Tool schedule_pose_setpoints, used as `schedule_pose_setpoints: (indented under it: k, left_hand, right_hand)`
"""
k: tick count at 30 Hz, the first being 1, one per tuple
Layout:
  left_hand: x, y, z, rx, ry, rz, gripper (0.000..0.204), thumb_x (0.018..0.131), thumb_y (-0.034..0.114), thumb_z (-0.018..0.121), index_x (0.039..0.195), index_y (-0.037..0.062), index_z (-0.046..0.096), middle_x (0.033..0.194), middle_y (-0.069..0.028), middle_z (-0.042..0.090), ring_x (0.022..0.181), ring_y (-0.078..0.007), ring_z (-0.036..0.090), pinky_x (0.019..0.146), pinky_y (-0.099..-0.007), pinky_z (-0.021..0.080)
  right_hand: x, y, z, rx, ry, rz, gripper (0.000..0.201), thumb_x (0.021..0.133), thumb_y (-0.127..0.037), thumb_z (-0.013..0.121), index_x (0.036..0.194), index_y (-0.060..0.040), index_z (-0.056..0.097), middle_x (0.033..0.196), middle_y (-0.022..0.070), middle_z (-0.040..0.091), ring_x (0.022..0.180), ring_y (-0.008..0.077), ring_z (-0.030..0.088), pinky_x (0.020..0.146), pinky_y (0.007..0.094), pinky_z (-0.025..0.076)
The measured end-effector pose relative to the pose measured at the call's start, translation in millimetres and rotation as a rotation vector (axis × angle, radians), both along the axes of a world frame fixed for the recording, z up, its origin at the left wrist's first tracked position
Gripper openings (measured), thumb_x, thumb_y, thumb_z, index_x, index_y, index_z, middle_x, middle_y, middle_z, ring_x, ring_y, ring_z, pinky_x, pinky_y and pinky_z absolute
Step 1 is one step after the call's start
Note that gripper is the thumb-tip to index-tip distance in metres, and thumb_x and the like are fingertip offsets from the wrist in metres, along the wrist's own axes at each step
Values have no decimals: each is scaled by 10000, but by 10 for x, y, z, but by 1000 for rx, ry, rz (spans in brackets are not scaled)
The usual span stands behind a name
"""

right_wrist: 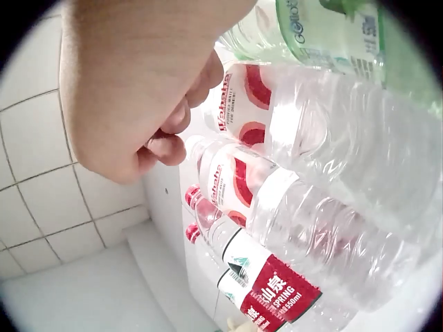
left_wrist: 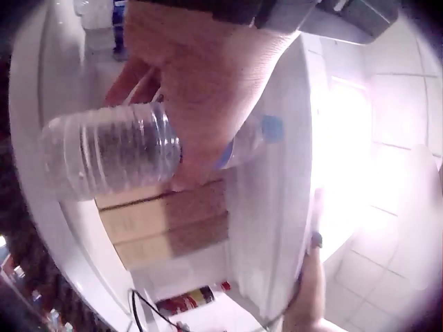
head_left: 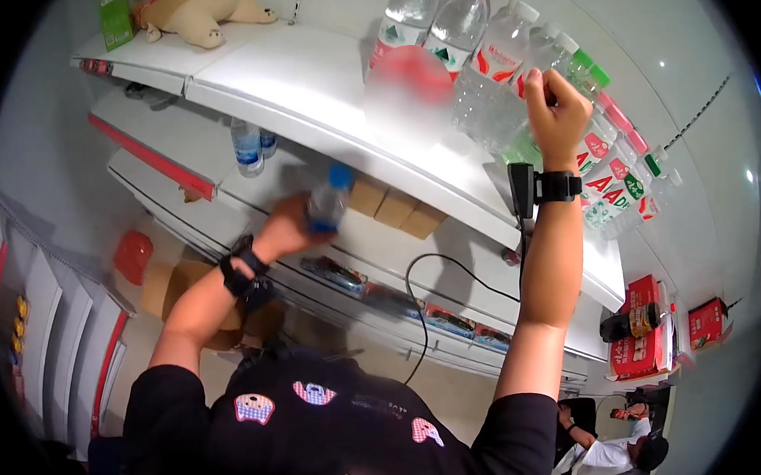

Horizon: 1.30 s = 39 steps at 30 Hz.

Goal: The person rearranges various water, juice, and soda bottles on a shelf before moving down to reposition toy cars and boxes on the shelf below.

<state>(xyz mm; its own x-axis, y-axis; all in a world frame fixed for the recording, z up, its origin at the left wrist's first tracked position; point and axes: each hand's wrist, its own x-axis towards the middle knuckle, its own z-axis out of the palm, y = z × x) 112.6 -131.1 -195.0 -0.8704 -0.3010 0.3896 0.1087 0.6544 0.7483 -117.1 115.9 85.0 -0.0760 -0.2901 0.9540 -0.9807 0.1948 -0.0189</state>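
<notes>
My left hand (head_left: 293, 224) grips a clear bottle with a blue cap (head_left: 341, 177) in front of the lower shelf. In the left wrist view, the fingers of the left hand (left_wrist: 201, 90) wrap round the middle of this bottle (left_wrist: 111, 149), which lies tilted sideways. Above the top shelf, my right hand (head_left: 561, 118) is curled with nothing visible in it. Beside it stand bottles with red and white labels (head_left: 495, 63). The right wrist view shows the curled right hand (right_wrist: 145, 90) close to a Wahaha bottle (right_wrist: 246, 104); whether they touch, I cannot tell.
A blurred red and white shape (head_left: 410, 80) appears before the top shelf (head_left: 276, 86). Brown boxes (head_left: 395, 211) and blue-labelled bottles (head_left: 247, 149) occupy the lower shelf. A black cable (head_left: 422, 257) hangs from the right wrist. A plush toy (head_left: 205, 13) lies at left; a person (head_left: 606, 451) is at lower right.
</notes>
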Motion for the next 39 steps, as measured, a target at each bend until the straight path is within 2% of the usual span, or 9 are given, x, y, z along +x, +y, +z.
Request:
schedule_pose_setpoints:
  k: [7,10,12,14,18,21,23,26,39]
  left_hand:
    - [762,518,1252,-153,156,-418,585,641,376,927,1030,25,667,977,-142,681,889,-311,683,810,-375,555]
    - [668,320,1915,-117,539,-508,597,675,316,922,1133,23,673,1047,-123,704,919,-226,702,805,-335,564]
    - [450,68,2383,-305,719,-426,588,703,288,917,1151,-1,667,1022,-107,722,886,-191,706,816,-321,565]
    - [335,-26,2874,110,588,-293,524,748,297,891,1147,25,688,1035,-71,731,905,-122,688,830,-308,562]
    - [-266,-665,3531,5,548,-28,654,678,465,897,1121,38,676,956,-56,711,862,-136,677,754,-270,533]
    - [-784,-935,3785,-3,782,-170,545,911,515,653,1103,5,673,970,-121,702,873,-225,668,777,-362,551]
    - [-1425,-1382,3785,-43,698,161,673,649,523,881,1087,45,701,953,-81,725,841,-169,688,762,-298,533]
    - [-1958,-1473,3597,-214,471,350,635,644,502,877,1044,35,718,972,-129,738,858,-227,703,809,-338,537]
    - [-2925,-1623,2713,-401,198,113,572,759,507,746,1031,5,716,995,-232,720,929,-375,704,809,-414,537]
  right_hand:
    - [26,-12,45,6,43,-42,371,868,-127,677,614,-2,438,529,60,307,482,133,284,451,294,288]
    - [86,-25,41,9,13,-45,358,851,-99,680,610,-3,433,528,69,326,462,135,307,448,299,289]
    - [117,-28,50,14,64,-33,355,847,-93,678,607,-6,432,529,73,323,454,148,309,445,304,290]
    - [149,-29,62,19,81,-52,357,845,-87,676,605,-10,422,528,72,312,450,152,305,442,306,286]
    - [163,-36,56,26,81,-46,366,848,-84,674,597,-17,416,525,59,312,446,140,310,440,296,283]
    - [144,-33,54,26,74,-35,371,848,-80,674,592,-22,412,521,50,314,446,133,310,439,291,278]
    - [151,-32,63,7,67,-37,370,839,-66,676,590,-22,406,521,46,314,445,130,304,437,291,264]
    - [92,-5,58,-10,44,-23,361,829,-51,673,589,-18,405,520,47,313,441,134,307,436,292,261]
    - [79,54,98,21,54,-87,346,844,-52,674,585,-14,447,505,47,356,428,123,347,432,284,276]
